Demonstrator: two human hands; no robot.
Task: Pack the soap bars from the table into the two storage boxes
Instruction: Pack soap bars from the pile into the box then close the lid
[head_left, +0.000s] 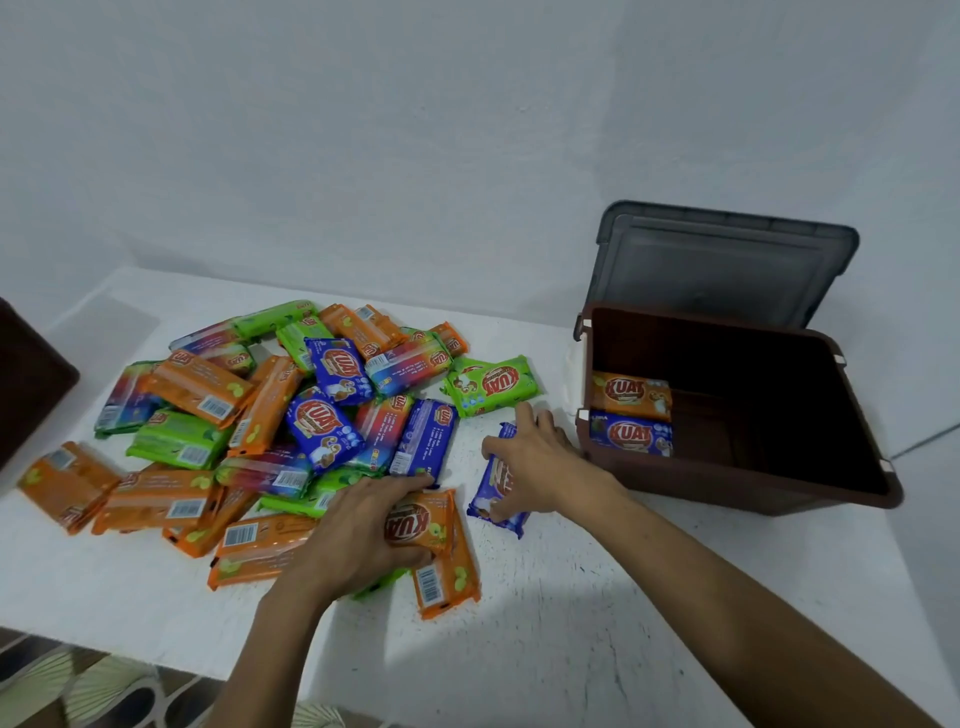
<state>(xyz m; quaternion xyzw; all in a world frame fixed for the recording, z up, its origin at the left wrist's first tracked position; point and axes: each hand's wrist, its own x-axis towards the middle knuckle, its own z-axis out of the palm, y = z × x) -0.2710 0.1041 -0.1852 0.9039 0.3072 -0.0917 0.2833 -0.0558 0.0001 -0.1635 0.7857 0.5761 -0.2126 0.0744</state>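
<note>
My left hand (363, 525) is bent round an orange bar (418, 522) at the 5 o'clock edge of the pile (249, 415); the thumb is on the near side and the fingers are on the far side, so the hand is closed on it. My right hand (530, 467) lies over a blue bar (498, 493) that sits alone on the table (571, 597), at 3 o'clock from the orange one; the fingers curl over it and hold it, but I cannot see how tight. The box (753, 491) is open at 3 o'clock from the pile, very near my right hand; its lid (727, 260) stands up at 12 o'clock behind it. Two packed bars (631, 415) lie flat in its 9 o'clock corner, one orange and one blue. The other box (31, 374) peeks in at 9 o'clock, well apart from my hands. I think each bar is a small hard block, not heavy, and it will not bend or break. The wrap looks shiny, so it may slip. I would pinch a bar across its short sides, thumb on one long edge and fingers on the other, not by the loose ends of the wrap. The pile is messy, so pulling a bar from under others could make some slide.
</note>
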